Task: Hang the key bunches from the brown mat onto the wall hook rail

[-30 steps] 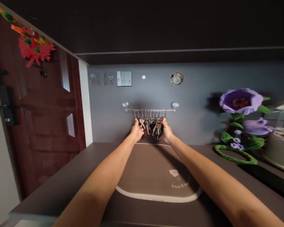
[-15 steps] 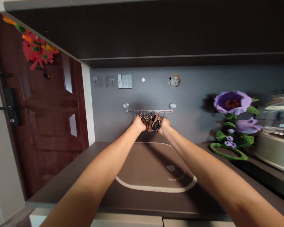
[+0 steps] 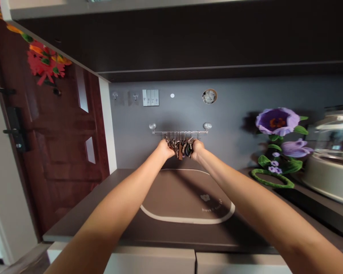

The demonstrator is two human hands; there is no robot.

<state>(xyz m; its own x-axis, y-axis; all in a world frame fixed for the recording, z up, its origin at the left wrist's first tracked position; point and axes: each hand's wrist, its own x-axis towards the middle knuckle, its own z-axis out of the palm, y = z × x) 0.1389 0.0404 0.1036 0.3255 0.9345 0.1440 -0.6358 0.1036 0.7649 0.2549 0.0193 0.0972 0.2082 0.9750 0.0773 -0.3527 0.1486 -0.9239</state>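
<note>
Several bunched keys [image 3: 173,145] and dark key fobs [image 3: 187,148] hang below a clear hook rail [image 3: 179,132] on the grey wall. A brown tag [image 3: 179,151] dangles in the middle of the bunch. My left hand [image 3: 166,148] is closed at the left side of the keys. On the other side, my right hand [image 3: 198,147] is closed against the dark fobs. Both hands are small in view, and the fingertips are largely hidden behind the bunch and the hands themselves.
A brown mat [image 3: 185,194] with a pale border lies on the counter below. Purple felt flowers [image 3: 278,121] and a clear-topped appliance [image 3: 334,160] stand at the right. A dark shelf [image 3: 188,38] overhangs everything; a red-brown door [image 3: 59,152] is at the left.
The view has shifted slightly, with more of the lower cabinets showing. Both hands stay at the keys; the bunch has moved a little, and an orange-red piece among the fobs no longer shows.
</note>
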